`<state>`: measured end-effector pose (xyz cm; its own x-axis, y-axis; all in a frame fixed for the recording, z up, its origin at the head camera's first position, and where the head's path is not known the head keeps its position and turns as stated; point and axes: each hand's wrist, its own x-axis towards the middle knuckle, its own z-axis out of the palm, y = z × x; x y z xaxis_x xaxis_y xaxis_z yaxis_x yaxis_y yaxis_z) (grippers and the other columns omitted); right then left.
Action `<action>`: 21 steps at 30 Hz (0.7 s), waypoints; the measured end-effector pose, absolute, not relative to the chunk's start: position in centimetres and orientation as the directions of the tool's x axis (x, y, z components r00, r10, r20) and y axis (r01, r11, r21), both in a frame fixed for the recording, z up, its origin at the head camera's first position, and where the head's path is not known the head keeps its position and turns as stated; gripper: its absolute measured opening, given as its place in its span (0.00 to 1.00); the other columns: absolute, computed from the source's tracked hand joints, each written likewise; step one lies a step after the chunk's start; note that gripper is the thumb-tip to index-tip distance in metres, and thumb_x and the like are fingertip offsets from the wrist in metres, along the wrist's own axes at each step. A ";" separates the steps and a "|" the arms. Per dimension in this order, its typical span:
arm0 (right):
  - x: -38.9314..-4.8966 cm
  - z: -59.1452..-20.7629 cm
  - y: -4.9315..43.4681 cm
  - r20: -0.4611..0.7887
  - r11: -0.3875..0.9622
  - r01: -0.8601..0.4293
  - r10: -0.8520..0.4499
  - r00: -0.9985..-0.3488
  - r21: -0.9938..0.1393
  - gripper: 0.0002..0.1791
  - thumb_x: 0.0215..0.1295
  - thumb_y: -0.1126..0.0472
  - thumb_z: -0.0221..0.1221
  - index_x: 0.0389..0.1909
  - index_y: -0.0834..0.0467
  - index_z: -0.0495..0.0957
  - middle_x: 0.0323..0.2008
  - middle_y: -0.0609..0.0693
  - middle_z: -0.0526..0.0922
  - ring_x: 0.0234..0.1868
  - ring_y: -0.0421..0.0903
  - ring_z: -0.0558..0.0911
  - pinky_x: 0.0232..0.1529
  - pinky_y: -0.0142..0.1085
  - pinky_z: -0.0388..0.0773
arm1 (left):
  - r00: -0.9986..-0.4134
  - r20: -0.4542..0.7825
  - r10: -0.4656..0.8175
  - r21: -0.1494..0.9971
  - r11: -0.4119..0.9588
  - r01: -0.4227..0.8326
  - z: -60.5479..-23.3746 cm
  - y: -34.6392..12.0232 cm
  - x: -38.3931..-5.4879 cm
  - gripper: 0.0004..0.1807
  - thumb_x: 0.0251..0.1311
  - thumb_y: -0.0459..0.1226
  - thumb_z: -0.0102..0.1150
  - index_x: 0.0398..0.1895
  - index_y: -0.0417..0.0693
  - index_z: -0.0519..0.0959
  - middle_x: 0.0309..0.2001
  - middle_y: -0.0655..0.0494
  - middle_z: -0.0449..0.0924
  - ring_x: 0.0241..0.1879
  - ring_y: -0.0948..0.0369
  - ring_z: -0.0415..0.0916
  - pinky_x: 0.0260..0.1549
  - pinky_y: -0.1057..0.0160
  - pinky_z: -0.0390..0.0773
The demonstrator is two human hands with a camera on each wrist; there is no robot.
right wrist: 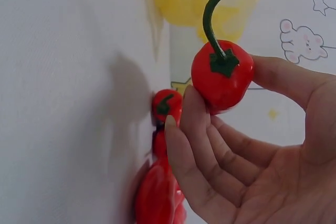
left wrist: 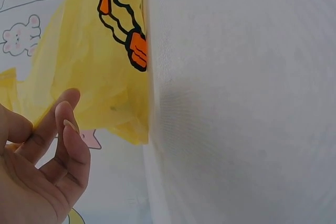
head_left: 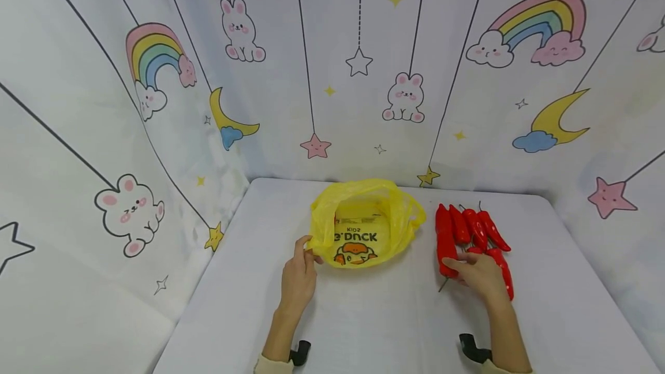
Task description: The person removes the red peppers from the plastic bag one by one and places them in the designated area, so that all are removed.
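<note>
A yellow plastic bag (head_left: pixel 323 221) with a printed duck lies on the table with its mouth spread toward me. My left hand (head_left: pixel 300 276) pinches the left edge of that mouth between thumb and index finger, as the left wrist view shows on the bag (left wrist: pixel 94 61). To the right, my right hand (head_left: pixel 480 276) grips a red chili pepper (head_left: pixel 445 247) near its stem end. In the right wrist view this pepper (right wrist: pixel 220 74) is held off the table, its green stem pointing up. Several more red peppers (head_left: pixel 475 228) lie behind and beside the right hand, partly covered by it.
The white table (head_left: pixel 374 322) ends at a cloth backdrop (head_left: pixel 332 74) printed with rabbits, stars and rainbows, which also closes in both sides. Black curved pieces (head_left: pixel 474 349) sit by the wrists. Bare tabletop lies between the bag and the peppers.
</note>
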<state>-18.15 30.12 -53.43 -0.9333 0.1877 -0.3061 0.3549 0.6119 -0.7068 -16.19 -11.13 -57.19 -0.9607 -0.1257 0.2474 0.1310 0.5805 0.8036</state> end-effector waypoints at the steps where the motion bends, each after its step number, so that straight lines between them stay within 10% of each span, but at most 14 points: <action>1: -18.2 -53.5 30.3 -0.307 0.616 0.355 0.188 -0.933 -0.703 0.49 0.61 0.34 0.69 0.69 0.68 0.72 0.45 0.59 0.85 0.41 0.52 0.83 0.36 0.41 0.84 | -0.961 0.247 -0.126 0.804 0.580 0.130 -57.2 -11.1 -16.2 0.18 0.83 0.35 0.41 0.70 0.53 0.66 0.35 0.54 0.87 0.17 0.65 0.66 0.19 0.67 0.67; 21: -18.0 -54.4 31.5 -0.175 0.735 0.284 0.223 -0.959 -0.615 0.41 0.62 0.43 0.70 0.59 0.75 0.77 0.42 0.66 0.85 0.42 0.60 0.80 0.30 0.41 0.82 | -0.947 0.298 -0.117 0.782 0.600 0.172 -57.4 -11.2 -16.4 0.17 0.83 0.34 0.39 0.69 0.53 0.66 0.34 0.57 0.87 0.16 0.67 0.65 0.18 0.67 0.67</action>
